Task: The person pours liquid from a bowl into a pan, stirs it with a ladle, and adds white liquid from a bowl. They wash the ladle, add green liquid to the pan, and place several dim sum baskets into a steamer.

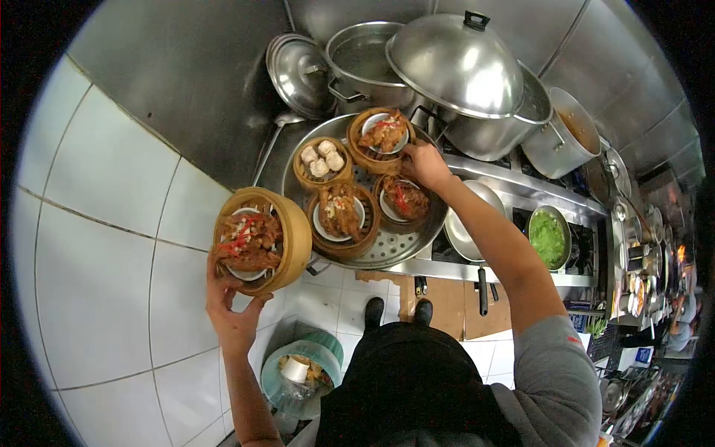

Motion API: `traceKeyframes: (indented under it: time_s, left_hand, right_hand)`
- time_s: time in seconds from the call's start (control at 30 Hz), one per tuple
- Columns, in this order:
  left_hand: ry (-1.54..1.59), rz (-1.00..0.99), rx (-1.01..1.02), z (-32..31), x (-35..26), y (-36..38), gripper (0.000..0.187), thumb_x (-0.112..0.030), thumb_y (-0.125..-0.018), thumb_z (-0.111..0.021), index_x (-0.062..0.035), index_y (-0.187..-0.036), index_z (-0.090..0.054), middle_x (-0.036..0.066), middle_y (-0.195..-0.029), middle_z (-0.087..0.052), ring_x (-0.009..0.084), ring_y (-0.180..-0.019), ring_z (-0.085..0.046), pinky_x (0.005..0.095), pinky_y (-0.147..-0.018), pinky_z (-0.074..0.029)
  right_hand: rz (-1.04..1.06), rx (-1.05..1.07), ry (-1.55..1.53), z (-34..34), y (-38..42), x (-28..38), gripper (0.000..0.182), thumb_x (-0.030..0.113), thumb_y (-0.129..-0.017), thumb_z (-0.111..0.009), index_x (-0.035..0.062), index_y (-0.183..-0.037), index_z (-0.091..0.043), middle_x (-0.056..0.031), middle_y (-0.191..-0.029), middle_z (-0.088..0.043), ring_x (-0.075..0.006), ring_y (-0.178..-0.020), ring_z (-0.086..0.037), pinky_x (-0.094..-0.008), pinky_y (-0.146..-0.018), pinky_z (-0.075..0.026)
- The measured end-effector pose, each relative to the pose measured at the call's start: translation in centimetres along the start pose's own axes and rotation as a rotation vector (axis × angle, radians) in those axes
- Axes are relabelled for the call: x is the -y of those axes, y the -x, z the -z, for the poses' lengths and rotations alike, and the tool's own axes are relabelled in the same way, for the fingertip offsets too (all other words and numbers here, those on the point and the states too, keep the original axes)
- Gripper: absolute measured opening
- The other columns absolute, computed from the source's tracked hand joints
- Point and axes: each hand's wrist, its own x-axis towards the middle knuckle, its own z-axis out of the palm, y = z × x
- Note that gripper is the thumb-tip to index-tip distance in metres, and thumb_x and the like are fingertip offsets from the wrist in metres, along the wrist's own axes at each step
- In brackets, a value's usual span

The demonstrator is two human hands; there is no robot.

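Note:
My left hand (232,309) grips a bamboo steamer basket (299,242) from below and the side, off the tray's left edge. Inside that basket, a white dish holds brown saucy pieces that look like chicken feet (257,246), topped with red strips. My right hand (426,165) is closed at the right rim of the rearmost bamboo basket (361,155), its fingertips partly hidden. Three more baskets stand on the perforated metal steamer tray (395,249): one with several pale dumplings (322,159), two with similar brown pieces (339,214).
Behind the tray stand an open pot (369,63), a large domed lid (458,63) on a pot, and a pot of brown liquid (570,130). To the right are a pan (471,223) and a pan of greens (550,238). A bin (302,380) stands below; tiled wall (104,223) borders the left.

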Motion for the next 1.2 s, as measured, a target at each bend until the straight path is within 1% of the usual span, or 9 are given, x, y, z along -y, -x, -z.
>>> traceKeyframes:
  time_s: [0.13,0.27,0.4,0.47,0.67,0.7,0.87,0.93,1.2]
  left_hand:
    - [-0.065,-0.043,0.014,0.2,1.0,-0.9,0.080,0.016,-0.060,-0.074,0.0002,-0.134,-0.047,0.015,-0.149,-0.039,0.0246,-0.123,-0.052,0.0402,-0.099,-0.052]
    - [-0.023,-0.021,0.021,-0.7,1.5,-3.2,0.057,0.013,-0.062,-0.077,-0.0043,-0.110,-0.053,0.015,-0.149,-0.039,0.0248,-0.124,-0.052,0.0401,-0.099,-0.052]
    - [-0.086,-0.209,0.139,-3.1,0.5,-7.2,0.044,0.010,-0.065,-0.079,-0.0028,-0.093,-0.048,0.018,-0.154,-0.029,0.0242,-0.120,-0.054,0.0363,-0.094,-0.054]
    - [0.153,-0.186,0.270,-5.6,0.3,-9.3,0.042,0.005,-0.065,-0.083,-0.0035,-0.089,-0.050,0.022,-0.152,-0.030,0.0245,-0.123,-0.053,0.0335,-0.092,-0.053]
    - [-0.096,-0.482,0.573,-15.0,-0.4,-15.9,0.043,-0.015,-0.057,-0.089,-0.0051,-0.081,-0.054,0.027,-0.150,-0.034,0.0401,-0.131,-0.046,0.0435,-0.103,-0.041]
    - [-0.226,-0.589,0.649,-16.5,-0.3,-17.0,0.042,-0.010,-0.059,-0.090,-0.0027,-0.081,-0.055,0.023,-0.154,-0.027,0.0313,-0.135,-0.043,0.0377,-0.101,-0.046]
    - [-0.274,-0.652,0.878,-22.3,-0.1,-19.2,0.041,-0.010,-0.056,-0.089,-0.0054,-0.080,-0.056,0.023,-0.154,-0.029,0.0331,-0.132,-0.045,0.0399,-0.105,-0.041]
    - [-0.181,-0.577,1.072,-23.9,0.5,-20.4,0.042,-0.013,-0.055,-0.089,-0.0055,-0.079,-0.056,0.025,-0.152,-0.030,0.0435,-0.136,-0.038,0.0435,-0.110,-0.034]
    - [-0.328,-0.677,1.299,-27.0,1.5,-21.5,0.039,-0.011,-0.054,-0.091,-0.0042,-0.073,-0.059,0.021,-0.150,-0.032,0.0374,-0.137,-0.037,0.0470,-0.110,-0.037]
  right_hand:
    - [0.074,-0.069,-0.067,1.8,1.0,0.4,0.028,0.014,-0.072,-0.076,0.0028,-0.097,-0.067,-0.0222,-0.095,-0.063,-0.0410,-0.087,-0.063,-0.0455,-0.079,-0.051]
    - [0.060,-0.049,-0.079,5.8,3.2,1.0,0.025,0.009,-0.073,-0.075,0.0011,-0.095,-0.067,-0.0195,-0.091,-0.065,-0.0383,-0.085,-0.064,-0.0431,-0.076,-0.052]
    - [-0.010,-0.021,-0.152,11.5,6.9,1.9,0.025,0.009,-0.072,-0.075,0.0010,-0.094,-0.067,-0.0190,-0.095,-0.064,-0.0380,-0.085,-0.064,-0.0433,-0.077,-0.052]
    - [-0.073,-0.002,-0.212,14.3,9.8,2.5,0.024,0.006,-0.072,-0.076,-0.0006,-0.094,-0.066,-0.0172,-0.096,-0.064,-0.0352,-0.083,-0.065,-0.0409,-0.074,-0.053]
    - [-0.217,-0.098,-0.159,20.8,19.7,4.1,0.023,0.003,-0.073,-0.076,-0.0030,-0.092,-0.065,-0.0156,-0.094,-0.064,-0.0287,-0.079,-0.067,-0.0360,-0.068,-0.054]
    - [-0.232,-0.106,-0.121,21.5,21.5,4.1,0.022,-0.002,-0.073,-0.073,-0.0043,-0.093,-0.064,-0.0140,-0.095,-0.063,-0.0252,-0.081,-0.068,-0.0331,-0.071,-0.056]
    - [-0.435,-0.218,-0.171,24.1,29.1,5.5,0.024,-0.006,-0.073,-0.072,-0.0066,-0.095,-0.064,-0.0145,-0.098,-0.065,-0.0229,-0.081,-0.070,-0.0321,-0.070,-0.057]
    - [-0.501,-0.241,-0.170,24.9,31.2,6.4,0.024,-0.008,-0.073,-0.072,-0.0067,-0.095,-0.064,-0.0138,-0.099,-0.065,-0.0225,-0.084,-0.071,-0.0317,-0.072,-0.057]
    - [-0.689,-0.328,-0.208,25.1,36.3,7.3,0.023,-0.014,-0.074,-0.069,-0.0077,-0.095,-0.064,-0.0125,-0.101,-0.066,-0.0231,-0.090,-0.071,-0.0310,-0.078,-0.059]
